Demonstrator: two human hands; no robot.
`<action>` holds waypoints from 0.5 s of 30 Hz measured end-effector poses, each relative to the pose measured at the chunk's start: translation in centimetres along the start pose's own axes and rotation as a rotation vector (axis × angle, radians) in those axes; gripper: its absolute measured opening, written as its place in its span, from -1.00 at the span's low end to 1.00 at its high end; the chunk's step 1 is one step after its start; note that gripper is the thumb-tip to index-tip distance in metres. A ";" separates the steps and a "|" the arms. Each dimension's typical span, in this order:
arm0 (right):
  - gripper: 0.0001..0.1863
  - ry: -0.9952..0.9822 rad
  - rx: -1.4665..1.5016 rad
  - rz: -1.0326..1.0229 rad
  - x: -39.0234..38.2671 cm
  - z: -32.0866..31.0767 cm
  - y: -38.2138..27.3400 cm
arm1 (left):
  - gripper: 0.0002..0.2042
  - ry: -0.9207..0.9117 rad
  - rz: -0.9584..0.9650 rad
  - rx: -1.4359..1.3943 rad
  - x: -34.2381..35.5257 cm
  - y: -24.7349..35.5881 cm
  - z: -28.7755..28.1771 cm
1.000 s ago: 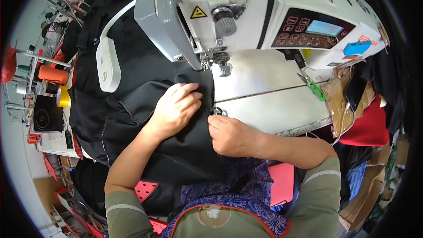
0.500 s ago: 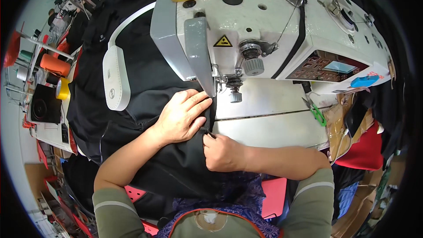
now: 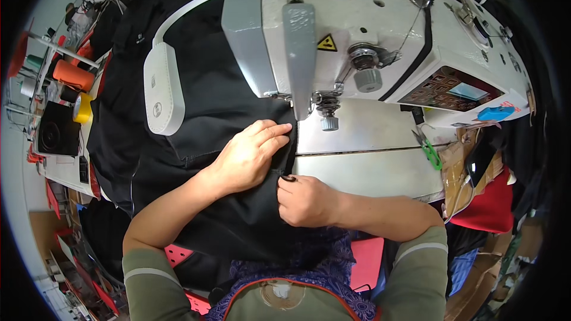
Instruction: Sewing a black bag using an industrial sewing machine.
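Nearest the body, the right hand (image 3: 306, 201) pinched the edge of the black cloth (image 3: 238, 220), thumb and forefinger drawn narrow; a small dark curl (image 3: 289, 179) showed just above them, too small to identify. Just beyond and to the left of those fingers, the left hand (image 3: 253, 153) lay on the same cloth, its fingers close together and stretched out, gripping nothing, tips by the edge. A second earlier they had been bent; now they lay flatter — a change that, as I judged it, steadied the edge for stitching. The cloth spread well off to their left. Right of the fingertips was the pale machine bed (image 3: 357, 178). Past them stood the sewing machine (image 3: 333, 18), its needle area partly hidden — with a white lamp (image 3: 163, 92) to their left and green-handled snips (image 3: 432, 155) well apart to their right.
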State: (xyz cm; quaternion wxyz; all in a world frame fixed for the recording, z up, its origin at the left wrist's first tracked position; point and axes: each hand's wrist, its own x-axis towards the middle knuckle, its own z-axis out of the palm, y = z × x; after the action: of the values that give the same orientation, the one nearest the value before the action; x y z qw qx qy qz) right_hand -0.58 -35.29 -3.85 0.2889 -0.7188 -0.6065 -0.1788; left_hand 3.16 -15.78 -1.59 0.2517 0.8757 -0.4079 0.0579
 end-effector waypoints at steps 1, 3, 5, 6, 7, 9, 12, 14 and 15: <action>-0.88 0.019 -0.009 0.005 -0.1 0.2 0.1 | -0.69 -0.003 0.013 0.035 0.3 -0.2 0.0; -0.89 0.032 -0.013 0.010 0.0 0.3 0.3 | -0.74 0.013 0.078 0.185 1.0 -0.3 0.0; -0.88 0.078 -0.042 0.017 0.3 0.2 0.4 | -0.73 0.059 0.139 0.255 2.1 -0.3 -0.6; -0.88 0.073 -0.038 0.019 0.5 0.2 0.6 | -0.67 0.030 0.071 0.255 1.9 -0.6 -0.6; -0.87 0.079 -0.035 0.024 0.6 0.2 0.7 | -0.63 0.008 0.028 0.275 1.7 -0.9 -0.6; -0.86 0.087 -0.033 0.032 0.6 0.1 0.8 | -0.53 -0.015 -0.005 0.341 1.7 -1.1 -0.6; -0.86 0.039 -0.044 0.070 0.3 -0.3 0.6 | -0.53 0.019 -0.011 0.287 2.0 -1.2 -0.6; -0.86 0.035 -0.061 0.095 0.7 -0.5 0.5 | -0.54 0.061 -0.012 0.257 1.9 -1.7 -0.5; -0.86 0.033 -0.059 0.101 0.6 -0.5 0.5 | -0.55 0.103 -0.011 0.226 1.8 -1.8 -0.3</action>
State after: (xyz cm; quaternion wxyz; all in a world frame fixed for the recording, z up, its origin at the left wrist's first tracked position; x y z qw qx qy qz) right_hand 0.07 -35.18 -3.14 0.2861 -0.7536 -0.5591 -0.1939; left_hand 5.76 -15.87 -1.47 0.1725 0.8965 -0.3806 0.1473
